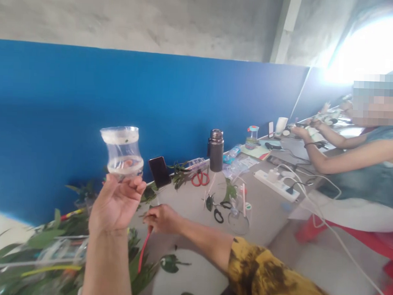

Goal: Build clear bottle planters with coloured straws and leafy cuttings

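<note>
Blue wall (pixel 88 118) behind, a cut plastic bottle (pixel 121 151) is held up above the worktop (pixel 265 218), its base against the curled fingers (pixel 130 186) of the left hand (pixel 115 205); the right hand (pixel 163 218) pinches a red strip (pixel 144 251) beside green leaves (pixel 140 279).

Hard daylight floods in through a bright opening (pixel 367 48) at the top right, burning out to pure white and flaring across the nearby concrete. The blue wall (pixel 88 109) is lit fairly evenly, and shadows on the counter (pixel 261 214) stay faint and soft. The cut plastic bottle (pixel 121 151) looks reasonably sharp, while leaves (pixel 28 253) at the counter's near left corner smear into blur, and the wide lens bends the frame's edges.
</note>
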Action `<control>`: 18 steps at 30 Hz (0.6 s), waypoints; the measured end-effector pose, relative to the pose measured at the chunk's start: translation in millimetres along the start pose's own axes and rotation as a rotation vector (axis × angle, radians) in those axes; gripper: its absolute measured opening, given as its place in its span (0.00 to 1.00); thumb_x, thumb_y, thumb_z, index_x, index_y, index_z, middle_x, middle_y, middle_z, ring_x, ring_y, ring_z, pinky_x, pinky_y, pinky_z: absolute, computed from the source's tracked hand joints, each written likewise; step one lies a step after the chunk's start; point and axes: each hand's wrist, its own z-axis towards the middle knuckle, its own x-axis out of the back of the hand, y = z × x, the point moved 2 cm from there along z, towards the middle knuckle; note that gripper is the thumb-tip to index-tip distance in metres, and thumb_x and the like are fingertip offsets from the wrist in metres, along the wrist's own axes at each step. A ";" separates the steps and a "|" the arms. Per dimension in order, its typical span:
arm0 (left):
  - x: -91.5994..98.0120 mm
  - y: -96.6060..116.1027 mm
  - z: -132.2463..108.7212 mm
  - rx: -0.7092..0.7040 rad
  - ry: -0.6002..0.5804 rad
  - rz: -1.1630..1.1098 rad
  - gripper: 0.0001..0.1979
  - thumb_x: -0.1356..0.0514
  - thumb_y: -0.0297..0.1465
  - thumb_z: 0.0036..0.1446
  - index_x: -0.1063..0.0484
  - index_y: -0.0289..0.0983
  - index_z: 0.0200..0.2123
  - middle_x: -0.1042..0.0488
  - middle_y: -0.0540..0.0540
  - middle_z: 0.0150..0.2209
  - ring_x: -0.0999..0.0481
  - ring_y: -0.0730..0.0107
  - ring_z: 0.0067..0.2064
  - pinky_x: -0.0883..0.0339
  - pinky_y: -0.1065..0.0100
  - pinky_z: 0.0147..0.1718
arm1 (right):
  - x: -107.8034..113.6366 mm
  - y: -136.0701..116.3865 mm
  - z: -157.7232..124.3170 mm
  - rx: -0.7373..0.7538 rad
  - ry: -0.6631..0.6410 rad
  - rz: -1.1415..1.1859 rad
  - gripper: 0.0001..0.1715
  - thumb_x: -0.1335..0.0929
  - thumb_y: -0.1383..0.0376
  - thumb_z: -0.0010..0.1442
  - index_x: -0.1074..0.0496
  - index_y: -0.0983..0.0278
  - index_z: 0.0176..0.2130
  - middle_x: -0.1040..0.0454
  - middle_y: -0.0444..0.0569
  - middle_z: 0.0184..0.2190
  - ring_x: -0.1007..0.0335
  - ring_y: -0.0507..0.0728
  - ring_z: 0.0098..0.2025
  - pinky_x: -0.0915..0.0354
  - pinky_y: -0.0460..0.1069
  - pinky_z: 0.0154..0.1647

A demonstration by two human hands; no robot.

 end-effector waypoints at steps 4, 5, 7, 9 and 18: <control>7.9 -2.2 -6.6 0.047 0.016 -0.062 0.15 0.31 0.42 0.60 0.21 0.37 0.43 0.20 0.42 0.39 0.27 0.75 0.28 0.27 0.73 0.27 | 34.7 10.3 -48.9 -0.067 -0.038 -0.060 0.18 0.36 0.64 0.69 0.23 0.65 0.30 0.27 0.43 0.21 0.32 0.51 0.26 0.39 0.44 0.31; 11.3 -5.3 -9.5 0.054 0.023 -0.089 0.16 0.31 0.42 0.60 0.21 0.36 0.44 0.20 0.42 0.40 0.28 0.76 0.28 0.27 0.73 0.27 | 42.2 12.5 -65.5 -0.039 -0.069 -0.061 0.20 0.37 0.63 0.70 0.24 0.65 0.30 0.28 0.43 0.20 0.31 0.51 0.26 0.38 0.44 0.33; 19.4 -17.2 -17.4 0.091 0.052 -0.136 0.19 0.31 0.43 0.59 0.21 0.35 0.45 0.19 0.40 0.41 0.27 0.75 0.29 0.27 0.73 0.27 | 54.1 19.2 -100.7 -0.073 -0.078 -0.057 0.20 0.37 0.62 0.71 0.24 0.65 0.30 0.29 0.42 0.19 0.30 0.52 0.26 0.38 0.44 0.32; 28.3 -36.4 -28.0 0.172 0.089 -0.145 0.19 0.30 0.41 0.58 0.21 0.34 0.46 0.18 0.38 0.42 0.22 0.69 0.33 0.24 0.70 0.30 | 60.0 27.1 -134.2 -0.134 -0.047 -0.123 0.19 0.35 0.62 0.68 0.25 0.64 0.28 0.28 0.42 0.20 0.31 0.51 0.25 0.40 0.44 0.30; 60.2 -127.0 -67.1 0.480 0.188 -0.209 0.13 0.34 0.32 0.60 0.21 0.33 0.46 0.17 0.36 0.41 0.18 0.60 0.34 0.21 0.61 0.33 | 68.6 47.2 -206.4 -0.068 0.153 -0.389 0.14 0.35 0.63 0.69 0.22 0.61 0.36 0.19 0.49 0.32 0.24 0.55 0.35 0.35 0.47 0.39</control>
